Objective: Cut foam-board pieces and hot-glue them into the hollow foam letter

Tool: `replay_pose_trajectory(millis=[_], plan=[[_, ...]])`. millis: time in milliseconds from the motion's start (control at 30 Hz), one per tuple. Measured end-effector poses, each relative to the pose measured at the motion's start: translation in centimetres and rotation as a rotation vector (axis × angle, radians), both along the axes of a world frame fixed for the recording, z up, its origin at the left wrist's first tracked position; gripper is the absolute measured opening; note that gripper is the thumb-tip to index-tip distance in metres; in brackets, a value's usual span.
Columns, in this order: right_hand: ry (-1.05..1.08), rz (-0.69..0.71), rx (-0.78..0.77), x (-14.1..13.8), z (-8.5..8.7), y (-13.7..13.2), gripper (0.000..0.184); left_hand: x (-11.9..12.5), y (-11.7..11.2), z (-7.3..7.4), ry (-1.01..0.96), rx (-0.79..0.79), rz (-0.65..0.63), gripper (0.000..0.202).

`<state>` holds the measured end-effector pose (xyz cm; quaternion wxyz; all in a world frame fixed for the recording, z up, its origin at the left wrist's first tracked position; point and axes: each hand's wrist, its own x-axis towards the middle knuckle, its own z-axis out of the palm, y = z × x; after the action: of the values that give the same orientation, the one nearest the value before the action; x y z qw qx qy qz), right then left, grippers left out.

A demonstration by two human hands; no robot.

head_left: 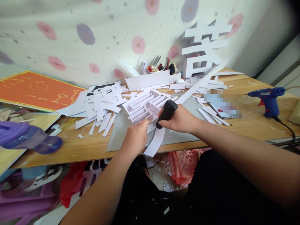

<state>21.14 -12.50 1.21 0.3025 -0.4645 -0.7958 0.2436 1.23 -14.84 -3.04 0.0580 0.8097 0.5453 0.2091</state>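
My right hand [181, 120] is closed around a black glue gun [167, 113], its tip pointing down near a white foam-board structure [146, 106] with several walled compartments. My left hand [137, 136] is closed in a pinch on a white paper strip [156, 142] at the structure's front corner. The strip curves down over the table's front edge. Both the structure and strip lie on a grey cutting mat [119, 132] on the wooden table [77, 148].
Many cut white strips [100, 106] pile up left of the structure. A blue glue gun [269, 100] stands at the right with its cord. A white tool box [152, 78] and a large foam character [203, 47] sit at the back. An orange board [35, 90] lies left.
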Motion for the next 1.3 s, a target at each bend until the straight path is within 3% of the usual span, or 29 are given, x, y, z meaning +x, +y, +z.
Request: replay_pose_trajectory(millis=[1033,1300], plan=[[-0.025,0.031,-0.002,-0.64,0.03,-0.12,0.008,-0.51,0.55,-0.4,-0.056,-0.01,-0.009,0.038],[-0.044,-0.026,0.101,-0.89,-0.29,-0.15,0.007,-0.56,0.66,-0.47,-0.072,-0.001,-0.034,0.042]])
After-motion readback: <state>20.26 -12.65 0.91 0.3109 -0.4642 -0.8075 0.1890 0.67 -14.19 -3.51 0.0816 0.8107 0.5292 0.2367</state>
